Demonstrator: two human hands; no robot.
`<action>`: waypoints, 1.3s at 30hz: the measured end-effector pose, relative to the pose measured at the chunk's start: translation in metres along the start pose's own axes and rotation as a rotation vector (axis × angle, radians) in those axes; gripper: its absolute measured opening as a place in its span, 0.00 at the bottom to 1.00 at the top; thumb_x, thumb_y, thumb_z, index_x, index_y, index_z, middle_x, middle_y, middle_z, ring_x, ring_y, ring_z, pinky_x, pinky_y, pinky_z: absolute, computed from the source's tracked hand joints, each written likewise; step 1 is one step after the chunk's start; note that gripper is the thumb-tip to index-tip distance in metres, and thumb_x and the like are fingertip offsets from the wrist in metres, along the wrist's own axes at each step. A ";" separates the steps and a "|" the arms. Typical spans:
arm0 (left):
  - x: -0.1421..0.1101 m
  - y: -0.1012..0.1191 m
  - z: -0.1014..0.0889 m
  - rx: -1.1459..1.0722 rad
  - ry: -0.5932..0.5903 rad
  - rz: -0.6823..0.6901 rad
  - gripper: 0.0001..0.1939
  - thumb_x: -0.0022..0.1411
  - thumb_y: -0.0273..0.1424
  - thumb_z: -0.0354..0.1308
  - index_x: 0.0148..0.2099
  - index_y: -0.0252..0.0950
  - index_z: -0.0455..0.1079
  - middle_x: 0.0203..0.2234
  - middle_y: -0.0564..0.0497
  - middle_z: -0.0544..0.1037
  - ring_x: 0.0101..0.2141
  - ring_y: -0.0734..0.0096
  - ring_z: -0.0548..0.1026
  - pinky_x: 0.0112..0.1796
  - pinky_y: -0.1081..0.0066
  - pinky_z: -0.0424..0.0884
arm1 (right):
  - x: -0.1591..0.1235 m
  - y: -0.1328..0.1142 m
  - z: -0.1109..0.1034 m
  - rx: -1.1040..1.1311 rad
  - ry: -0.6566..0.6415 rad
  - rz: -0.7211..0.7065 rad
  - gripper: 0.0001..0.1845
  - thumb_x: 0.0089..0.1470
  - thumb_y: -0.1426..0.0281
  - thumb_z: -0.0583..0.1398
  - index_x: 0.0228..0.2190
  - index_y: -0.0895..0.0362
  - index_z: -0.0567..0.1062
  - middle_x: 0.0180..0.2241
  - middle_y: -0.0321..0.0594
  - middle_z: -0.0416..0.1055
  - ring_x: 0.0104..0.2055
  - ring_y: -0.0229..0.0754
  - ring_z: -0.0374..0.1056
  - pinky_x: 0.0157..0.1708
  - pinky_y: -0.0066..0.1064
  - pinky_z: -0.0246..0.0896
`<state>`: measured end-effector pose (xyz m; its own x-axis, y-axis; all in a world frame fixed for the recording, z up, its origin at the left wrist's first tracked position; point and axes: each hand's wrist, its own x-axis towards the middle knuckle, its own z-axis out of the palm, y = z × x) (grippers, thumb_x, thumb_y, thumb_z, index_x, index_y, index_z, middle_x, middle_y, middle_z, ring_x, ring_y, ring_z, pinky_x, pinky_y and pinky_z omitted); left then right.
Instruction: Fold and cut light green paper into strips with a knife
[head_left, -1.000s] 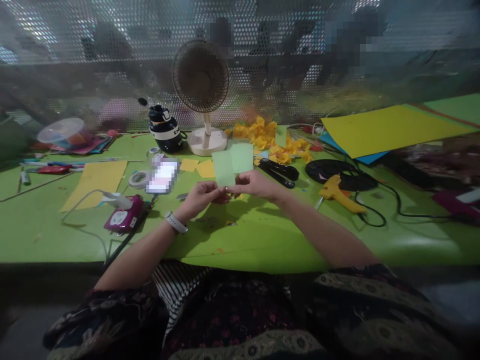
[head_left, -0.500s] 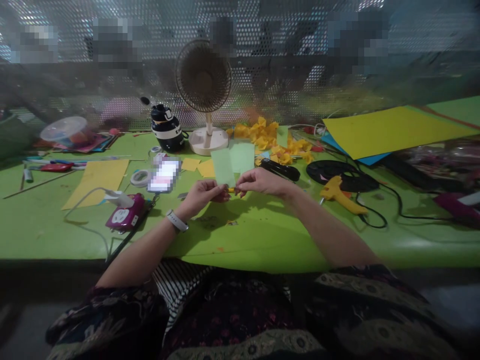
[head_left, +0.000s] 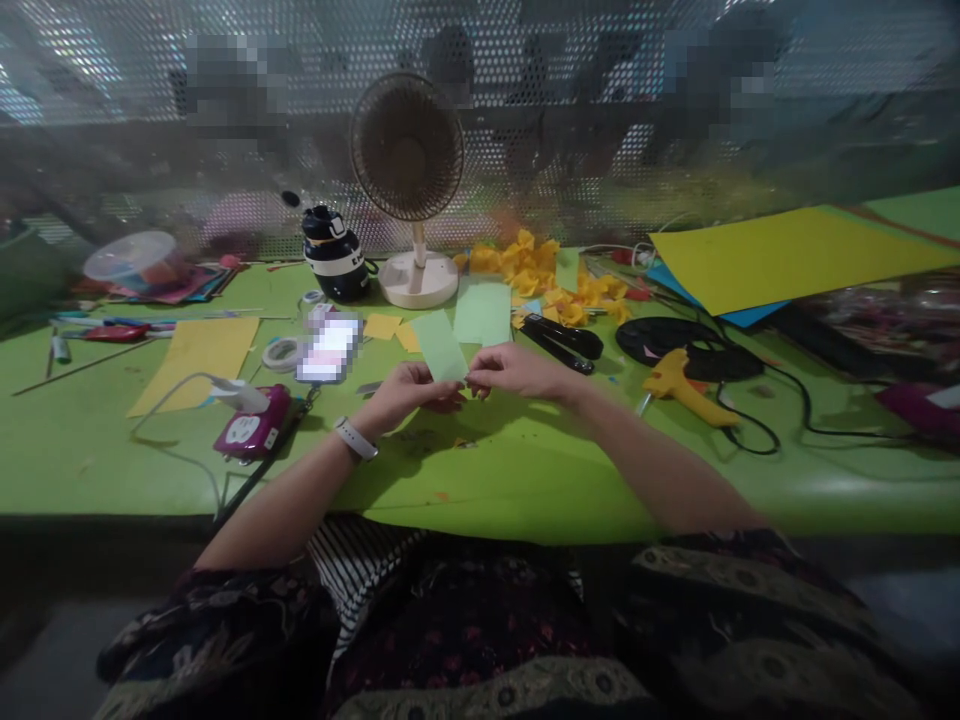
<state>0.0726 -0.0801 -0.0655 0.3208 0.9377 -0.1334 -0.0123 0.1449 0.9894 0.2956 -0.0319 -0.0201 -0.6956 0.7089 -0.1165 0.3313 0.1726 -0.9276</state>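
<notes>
A small light green paper rectangle (head_left: 441,346) tilts up to the left above the table. My left hand (head_left: 414,393) is closed on its lower edge, thumb on top. My right hand (head_left: 517,372) pinches at the paper's lower right corner, its fingertips almost touching the left ones; whatever else lies between them is too small to tell. Just behind is a larger pale green sheet (head_left: 484,308). A black stapler (head_left: 559,342) lies beyond my right wrist. Orange-yellow paper flowers (head_left: 529,262) are heaped farther back.
A yellow glue gun (head_left: 686,388) and a black reel (head_left: 690,345) lie to the right. On the left are a phone (head_left: 330,348), a tape roll (head_left: 281,354) and a purple power adapter (head_left: 253,425). A fan (head_left: 409,150) and a bottle (head_left: 337,262) stand behind.
The light green paper has tipped to the left and sits lower in my fingers. A small yellow piece seen between my fingertips earlier no longer shows. My hands stay close together.
</notes>
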 end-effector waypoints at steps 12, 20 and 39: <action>0.003 -0.001 -0.009 0.045 -0.142 -0.040 0.20 0.54 0.44 0.77 0.37 0.31 0.82 0.34 0.39 0.87 0.34 0.62 0.86 0.40 0.65 0.84 | 0.000 0.001 0.000 -0.025 -0.008 0.014 0.07 0.57 0.72 0.68 0.27 0.58 0.78 0.27 0.37 0.78 0.29 0.37 0.74 0.34 0.32 0.70; 0.004 0.004 -0.022 0.067 -0.134 -0.031 0.15 0.57 0.39 0.75 0.35 0.32 0.79 0.33 0.40 0.87 0.34 0.63 0.86 0.39 0.64 0.83 | 0.001 0.004 -0.012 0.038 0.027 0.011 0.09 0.59 0.71 0.68 0.27 0.58 0.77 0.27 0.37 0.78 0.29 0.36 0.74 0.36 0.32 0.71; 0.011 0.005 -0.017 -0.001 0.217 0.080 0.24 0.47 0.46 0.80 0.28 0.35 0.74 0.22 0.53 0.78 0.24 0.74 0.77 0.33 0.70 0.79 | 0.002 -0.002 0.004 0.018 -0.020 0.089 0.09 0.56 0.72 0.69 0.26 0.58 0.78 0.29 0.38 0.80 0.31 0.36 0.74 0.41 0.33 0.72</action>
<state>0.0603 -0.0633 -0.0628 0.1073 0.9922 -0.0639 -0.0307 0.0675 0.9972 0.2915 -0.0336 -0.0200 -0.6768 0.7069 -0.2054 0.3806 0.0971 -0.9196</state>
